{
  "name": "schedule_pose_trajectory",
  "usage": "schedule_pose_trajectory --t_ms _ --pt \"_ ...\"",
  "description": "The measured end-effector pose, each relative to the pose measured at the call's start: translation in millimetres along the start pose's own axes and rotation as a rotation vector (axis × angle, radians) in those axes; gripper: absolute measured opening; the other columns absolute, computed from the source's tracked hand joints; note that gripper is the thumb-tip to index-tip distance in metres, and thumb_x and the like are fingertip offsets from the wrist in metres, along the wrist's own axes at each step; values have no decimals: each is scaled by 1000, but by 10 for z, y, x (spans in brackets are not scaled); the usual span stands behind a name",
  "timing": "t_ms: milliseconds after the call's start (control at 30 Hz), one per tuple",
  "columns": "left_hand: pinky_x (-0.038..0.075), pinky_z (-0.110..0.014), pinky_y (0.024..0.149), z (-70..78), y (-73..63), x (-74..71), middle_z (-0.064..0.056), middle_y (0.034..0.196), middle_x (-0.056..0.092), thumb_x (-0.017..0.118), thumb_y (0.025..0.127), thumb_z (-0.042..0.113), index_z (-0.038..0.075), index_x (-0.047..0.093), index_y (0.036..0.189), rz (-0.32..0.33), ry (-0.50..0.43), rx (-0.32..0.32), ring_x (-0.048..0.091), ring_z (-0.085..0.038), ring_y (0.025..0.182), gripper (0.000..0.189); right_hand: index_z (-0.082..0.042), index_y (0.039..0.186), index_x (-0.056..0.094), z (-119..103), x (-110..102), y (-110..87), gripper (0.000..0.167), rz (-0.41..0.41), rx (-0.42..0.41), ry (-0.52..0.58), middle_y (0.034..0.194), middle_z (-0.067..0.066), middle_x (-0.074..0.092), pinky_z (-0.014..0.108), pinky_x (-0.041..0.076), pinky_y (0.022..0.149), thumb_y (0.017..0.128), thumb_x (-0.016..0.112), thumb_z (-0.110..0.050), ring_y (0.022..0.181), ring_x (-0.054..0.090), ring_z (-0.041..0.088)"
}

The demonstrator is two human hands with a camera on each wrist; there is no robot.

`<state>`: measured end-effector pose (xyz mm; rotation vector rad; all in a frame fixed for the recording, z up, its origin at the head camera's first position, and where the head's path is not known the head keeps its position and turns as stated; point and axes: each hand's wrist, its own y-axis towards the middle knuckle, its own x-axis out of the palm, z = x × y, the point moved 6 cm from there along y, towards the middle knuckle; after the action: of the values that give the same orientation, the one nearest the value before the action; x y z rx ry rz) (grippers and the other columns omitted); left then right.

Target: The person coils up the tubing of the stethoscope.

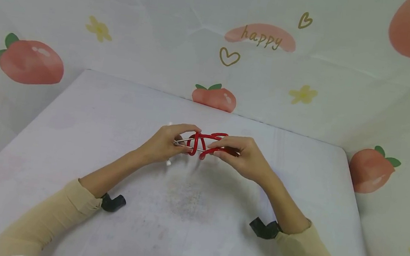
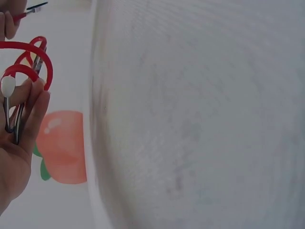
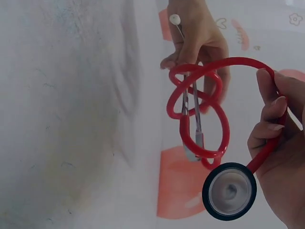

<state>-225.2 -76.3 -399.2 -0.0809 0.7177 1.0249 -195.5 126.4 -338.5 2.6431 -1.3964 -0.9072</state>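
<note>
A stethoscope with red tubing (image 3: 225, 125) is held between both hands above the table. My left hand (image 1: 165, 144) grips its metal ear tubes (image 3: 197, 109), around which the tubing is looped. One white ear tip (image 2: 7, 87) shows beside the fingers in the left wrist view. With curled fingers, my right hand (image 1: 249, 160) holds the free stretch of tubing near the chest piece. That round chest piece (image 3: 229, 192), dark-rimmed with a pale face, hangs just below the right fingers in the right wrist view.
Beneath the hands lies a pale table (image 1: 179, 233) with a faintly stained cloth. Behind it rises a white backdrop (image 1: 153, 51) printed with peaches, hearts and flowers. Black curved pieces (image 1: 113, 203) stick out at both sleeve cuffs.
</note>
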Motion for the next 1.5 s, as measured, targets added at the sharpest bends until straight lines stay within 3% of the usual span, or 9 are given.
schedule_pose_trajectory --t_ms 300,533,700,833,933,1133,1267,1367,1500 --pt "58 -28 68 19 -14 59 5 125 64 82 81 5 20 60 134 -84 -43 35 69 -7 75 60 -4 109 74 64 -101 59 19 49 -18 23 94 5 73 28 58 71 91 70 0 80 67 24" --pt "57 -27 72 97 -15 98 5 136 60 82 80 3 21 60 136 -110 -16 101 68 -11 78 63 -1 110 73 178 -104 101 18 59 11 48 97 7 73 31 59 75 92 69 -2 81 69 23" --pt "56 -26 65 137 -27 116 8 125 66 82 80 2 21 61 135 -114 -1 108 66 -4 71 62 0 109 73 259 -123 134 18 82 38 56 96 9 73 30 59 76 92 69 -2 81 68 23" --pt "57 -26 68 174 -35 128 7 120 67 83 79 1 18 62 134 -108 -8 138 66 -4 71 60 -2 110 74 346 -154 148 19 118 104 30 96 9 72 26 58 73 91 71 -4 80 66 20" --pt "57 -25 71 202 -41 133 6 128 65 83 79 1 18 61 136 -103 -25 173 68 -8 76 64 0 112 73 417 -154 158 22 125 160 36 97 12 72 27 59 74 90 72 -3 82 69 22" --pt "58 -26 79 246 -49 141 0 138 60 81 79 -3 14 58 141 -104 -86 229 67 -21 106 68 3 115 71 548 -146 199 25 102 202 78 100 15 71 28 59 74 90 71 -1 85 67 37" --pt "58 -29 81 254 -52 149 -4 139 58 80 79 -4 11 58 140 -104 -112 235 59 -18 122 66 -2 113 72 648 -137 211 22 62 254 122 98 11 71 31 59 72 92 71 -9 81 66 33" --pt "58 -27 79 263 -53 153 -4 137 59 80 80 -4 12 58 140 -96 -84 250 59 -16 118 66 -2 114 71 740 -112 203 25 30 320 173 98 12 70 34 60 71 94 71 -15 81 68 33" --pt "55 -23 73 262 -54 176 -1 134 59 80 82 0 18 58 141 -88 15 280 61 -11 101 66 0 117 69 824 -53 200 32 -2 392 208 98 14 70 31 59 66 94 71 -22 84 68 36"
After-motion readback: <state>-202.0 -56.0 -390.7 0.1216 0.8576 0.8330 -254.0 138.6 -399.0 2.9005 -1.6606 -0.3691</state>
